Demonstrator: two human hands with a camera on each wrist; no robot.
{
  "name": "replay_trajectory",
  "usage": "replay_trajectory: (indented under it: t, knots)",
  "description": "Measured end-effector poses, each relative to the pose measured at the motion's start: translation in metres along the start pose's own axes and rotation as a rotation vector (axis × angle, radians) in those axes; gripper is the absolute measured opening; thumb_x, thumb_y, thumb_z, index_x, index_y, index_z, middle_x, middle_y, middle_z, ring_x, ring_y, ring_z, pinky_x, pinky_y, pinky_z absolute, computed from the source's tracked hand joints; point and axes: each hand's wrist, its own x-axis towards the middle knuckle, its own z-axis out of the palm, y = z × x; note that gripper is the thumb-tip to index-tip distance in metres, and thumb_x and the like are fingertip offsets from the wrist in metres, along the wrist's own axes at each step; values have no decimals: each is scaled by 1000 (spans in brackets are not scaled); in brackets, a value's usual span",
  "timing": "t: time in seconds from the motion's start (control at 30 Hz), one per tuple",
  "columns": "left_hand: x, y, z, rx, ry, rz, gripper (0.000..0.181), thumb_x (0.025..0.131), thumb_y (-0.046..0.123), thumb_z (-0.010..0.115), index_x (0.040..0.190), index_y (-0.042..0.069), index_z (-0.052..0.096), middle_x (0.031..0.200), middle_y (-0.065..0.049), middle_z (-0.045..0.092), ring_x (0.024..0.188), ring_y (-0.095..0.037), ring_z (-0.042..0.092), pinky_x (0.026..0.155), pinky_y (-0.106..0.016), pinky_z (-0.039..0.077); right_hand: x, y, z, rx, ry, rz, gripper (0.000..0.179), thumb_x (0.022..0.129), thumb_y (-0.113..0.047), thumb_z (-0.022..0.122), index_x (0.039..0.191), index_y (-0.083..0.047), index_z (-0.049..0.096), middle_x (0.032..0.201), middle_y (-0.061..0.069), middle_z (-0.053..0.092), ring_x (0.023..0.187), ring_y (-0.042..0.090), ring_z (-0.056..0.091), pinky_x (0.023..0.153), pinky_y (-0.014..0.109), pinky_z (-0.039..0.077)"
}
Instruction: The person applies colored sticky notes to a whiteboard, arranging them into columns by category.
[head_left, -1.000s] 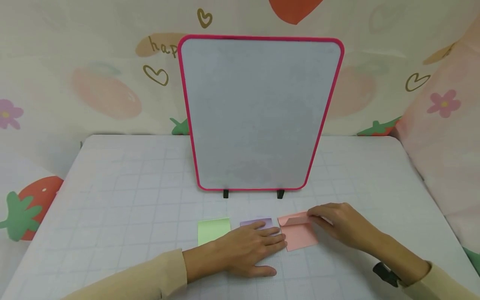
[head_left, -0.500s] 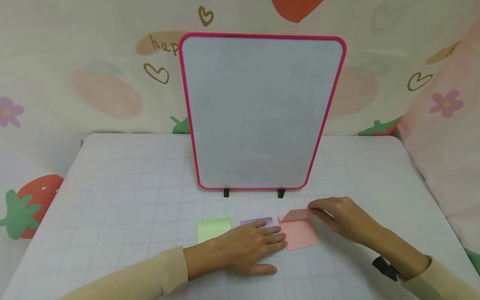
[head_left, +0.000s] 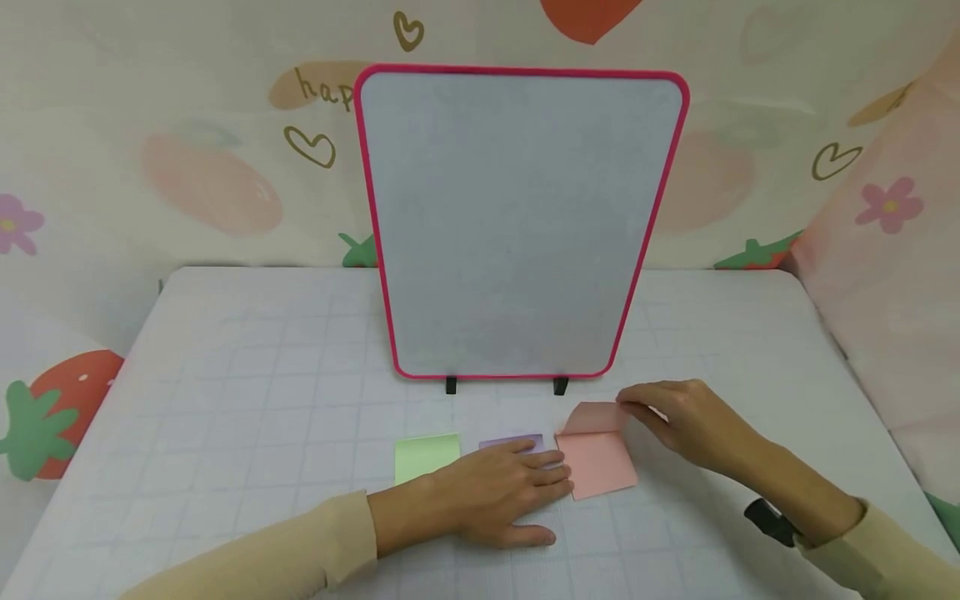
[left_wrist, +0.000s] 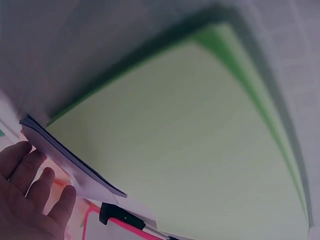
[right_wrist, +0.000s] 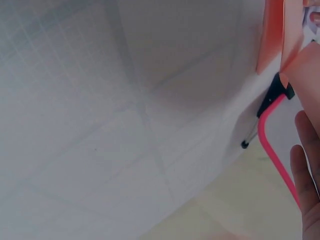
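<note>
R hand [head_left: 686, 425] has thumb & fingertips tog., clamped on R end of the raised top sheet [head_left: 596, 418] of the pink pad [head_left: 597, 467]; sheet stands up at pad's far edge, rest of pad flat on the table [head_left: 247, 375], R-most of three in a row. L hand [head_left: 506, 496] lies palm down, fingers straight & apart, gripping nothing; covers most of the purple pad [head_left: 513, 443] (mid. of row), w/ fingertips reaching pink pad's L edge — can't tell if they press on it. Green pad [head_left: 426, 457] is L-most, near side partly hidden behind L wrist; L wrist view shows its top sheet curling up off the layers below along one side. Behind the row, apart from it, a whiteboard [head_left: 521, 225] w/ pink frame stands upright-ish on small blk feet [head_left: 560, 386]. Blk device [head_left: 771, 523] at R wrist; beige sleeves [head_left: 262, 550] on both arms. Patterned backdrop [head_left: 210, 183] behind table: strawberries, hearts, flowers, part of a word, "hap".
</note>
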Motion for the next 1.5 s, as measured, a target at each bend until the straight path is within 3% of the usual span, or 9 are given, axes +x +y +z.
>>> replay_trajectory:
  t: [0.27,0.43,0.53,0.67,0.87,1.0,1.13,1.3,1.5]
  knots:
    - [2,0,-1,-4,14,9,60,101,57,39,143,17,55,143,5,55,139,-13,43,117,-36,30,5,1,-9,-17,3,13,34,66,13,82,95,-2,75,89,4,76,79,16,74,66,28,59]
    - [1,0,0,-12,9,7,59,101,56,39,143,17,55,143,5,56,138,-12,43,117,-35,29,12,4,-20,-36,47,-25,35,66,14,80,96,-2,74,89,4,76,79,18,74,68,30,58]
    - [1,0,-1,-8,7,5,59,102,56,39,144,17,55,143,6,56,139,-12,43,117,-35,29,18,5,-27,-70,89,-55,10,90,-10,73,95,-2,75,88,4,76,77,19,73,65,33,58]
    - [1,0,-2,3,8,4,59,101,56,40,143,17,55,143,5,56,138,-12,44,117,-36,30,27,5,-34,-107,136,-86,50,106,-38,41,93,-3,75,83,4,75,72,20,72,61,36,57]
    - [1,1,-3,25,16,10,59,101,56,41,143,17,55,142,5,56,138,-13,45,116,-36,31,42,1,-43,-179,151,-140,45,107,-32,40,93,-5,73,78,2,72,70,21,69,63,41,58]
    - [1,1,-3,25,22,9,59,101,56,42,142,16,56,142,5,57,137,-13,45,116,-36,31,58,-5,-52,-268,211,-243,36,106,-19,41,93,-3,71,77,2,70,66,22,67,70,46,59]
    - [1,2,-2,30,19,8,59,101,55,42,142,16,55,142,5,56,138,-13,44,116,-36,31,74,-15,-58,-330,405,-316,25,101,-6,50,93,3,72,81,9,73,67,25,69,71,49,58]
    - [2,2,-2,37,10,9,59,101,55,42,143,16,55,143,4,55,139,-13,43,116,-36,30,96,-26,-65,-358,729,-313,9,90,5,65,89,3,74,82,15,73,65,30,68,69,49,57]
    - [1,3,-2,36,4,7,59,101,55,42,143,15,54,144,4,55,139,-14,43,116,-36,30,115,-29,-74,-436,933,-295,5,82,11,71,83,6,71,83,17,74,66,35,68,74,46,59]
